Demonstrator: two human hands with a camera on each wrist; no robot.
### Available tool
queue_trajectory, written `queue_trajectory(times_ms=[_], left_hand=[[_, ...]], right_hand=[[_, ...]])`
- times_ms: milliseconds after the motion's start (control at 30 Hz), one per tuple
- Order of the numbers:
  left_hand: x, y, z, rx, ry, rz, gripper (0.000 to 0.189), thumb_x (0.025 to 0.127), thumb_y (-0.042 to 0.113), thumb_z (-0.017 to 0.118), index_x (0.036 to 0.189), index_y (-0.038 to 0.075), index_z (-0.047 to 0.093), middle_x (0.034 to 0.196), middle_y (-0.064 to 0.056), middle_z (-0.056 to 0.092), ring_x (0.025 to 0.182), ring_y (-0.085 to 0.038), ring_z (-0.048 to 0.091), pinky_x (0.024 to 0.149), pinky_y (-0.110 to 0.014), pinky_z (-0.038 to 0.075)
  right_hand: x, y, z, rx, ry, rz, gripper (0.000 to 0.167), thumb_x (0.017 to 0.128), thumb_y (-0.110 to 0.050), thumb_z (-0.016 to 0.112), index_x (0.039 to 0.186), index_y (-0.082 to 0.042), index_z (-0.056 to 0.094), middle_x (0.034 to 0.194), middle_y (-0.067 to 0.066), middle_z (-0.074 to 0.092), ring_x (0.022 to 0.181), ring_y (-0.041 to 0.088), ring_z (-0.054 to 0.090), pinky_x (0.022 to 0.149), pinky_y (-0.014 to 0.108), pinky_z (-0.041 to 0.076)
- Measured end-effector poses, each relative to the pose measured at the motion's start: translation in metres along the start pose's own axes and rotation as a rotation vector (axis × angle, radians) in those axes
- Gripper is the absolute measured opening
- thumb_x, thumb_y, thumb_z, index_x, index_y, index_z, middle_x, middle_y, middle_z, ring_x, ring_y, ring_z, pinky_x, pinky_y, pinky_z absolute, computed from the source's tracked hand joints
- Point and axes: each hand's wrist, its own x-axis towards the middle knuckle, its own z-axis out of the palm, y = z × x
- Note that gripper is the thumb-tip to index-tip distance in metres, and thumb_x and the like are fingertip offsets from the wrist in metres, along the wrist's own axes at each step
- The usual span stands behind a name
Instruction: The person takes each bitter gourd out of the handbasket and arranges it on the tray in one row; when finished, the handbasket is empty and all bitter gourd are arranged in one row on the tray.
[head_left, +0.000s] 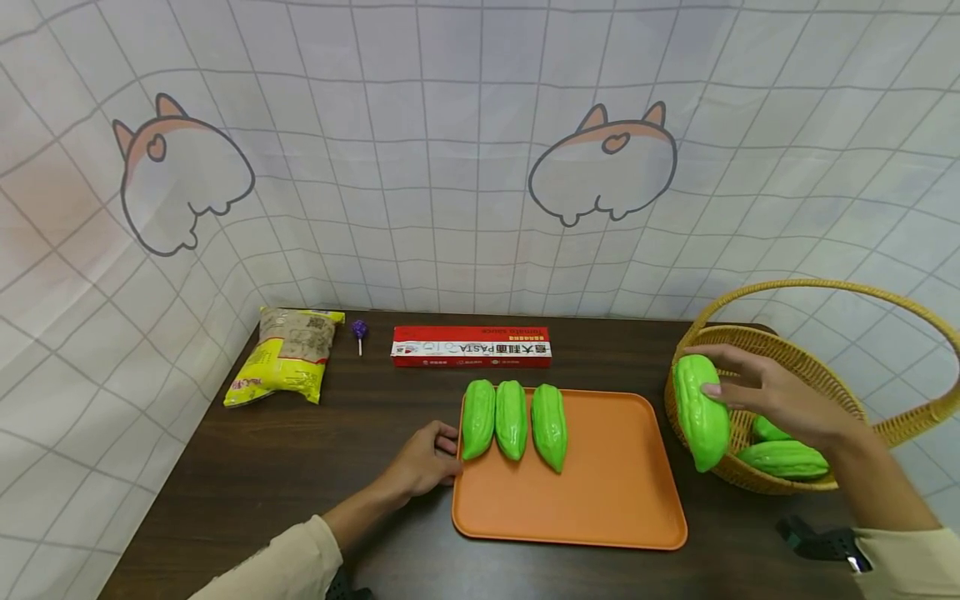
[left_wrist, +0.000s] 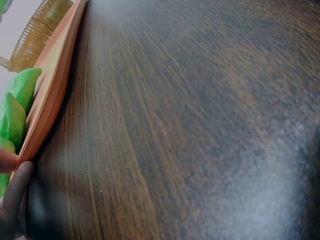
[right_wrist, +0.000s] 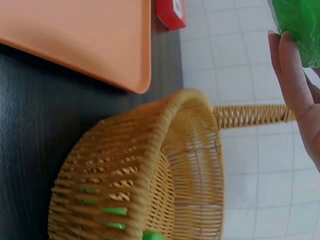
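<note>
My right hand (head_left: 780,396) grips a shiny green bitter melon (head_left: 702,417) between thumb and fingers, held up over the left rim of a wicker basket (head_left: 813,371). In the right wrist view that melon (right_wrist: 302,30) shows partly, at the top right corner. More green bitter melons (head_left: 783,460) lie inside the basket. On the orange tray (head_left: 607,492), three bitter melons (head_left: 512,421) stand side by side along the left part. My left hand (head_left: 423,461) pinches the tray's left edge, with its fingers (left_wrist: 19,185) at the rim in the left wrist view.
Behind the tray lies a red and white pasta box (head_left: 471,347). A purple lollipop (head_left: 360,328) and a yellow snack bag (head_left: 288,357) are at the back left of the dark wooden table (head_left: 300,467). The basket's tall handle (head_left: 825,285) arches above its opening.
</note>
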Motion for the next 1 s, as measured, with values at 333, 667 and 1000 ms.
queue_trajectory(times_ms=[333, 667, 1000], left_hand=[[-0.002, 0.001, 0.002, -0.008, 0.012, 0.002, 0.053, 0.075, -0.005, 0.071, 0.125, -0.006, 0.053, 0.106, -0.018, 0.059, 0.077, -0.018, 0.063, 0.064, -0.036, 0.063], [-0.002, 0.002, 0.000, 0.003, 0.000, -0.001, 0.052, 0.076, -0.003, 0.071, 0.125, -0.006, 0.053, 0.107, -0.018, 0.058, 0.079, -0.018, 0.064, 0.065, -0.034, 0.063], [0.000, 0.002, 0.000, 0.016, -0.002, -0.004, 0.052, 0.077, -0.002, 0.072, 0.125, -0.005, 0.053, 0.106, -0.017, 0.059, 0.078, -0.018, 0.063, 0.065, -0.033, 0.063]], right_hand=[[0.013, -0.004, 0.015, 0.041, -0.002, -0.041, 0.050, 0.104, -0.016, 0.047, 0.154, -0.016, 0.037, 0.160, 0.021, 0.026, 0.137, 0.060, 0.035, 0.101, 0.068, 0.045], [0.026, -0.003, 0.034, 0.105, 0.031, -0.042, 0.048, 0.104, -0.017, 0.050, 0.151, -0.015, 0.038, 0.143, 0.013, 0.046, 0.122, 0.016, 0.060, 0.092, 0.033, 0.058], [0.038, 0.002, 0.052, 0.116, 0.020, -0.022, 0.048, 0.103, -0.020, 0.053, 0.150, -0.014, 0.040, 0.132, 0.016, 0.056, 0.110, 0.017, 0.065, 0.089, 0.039, 0.057]])
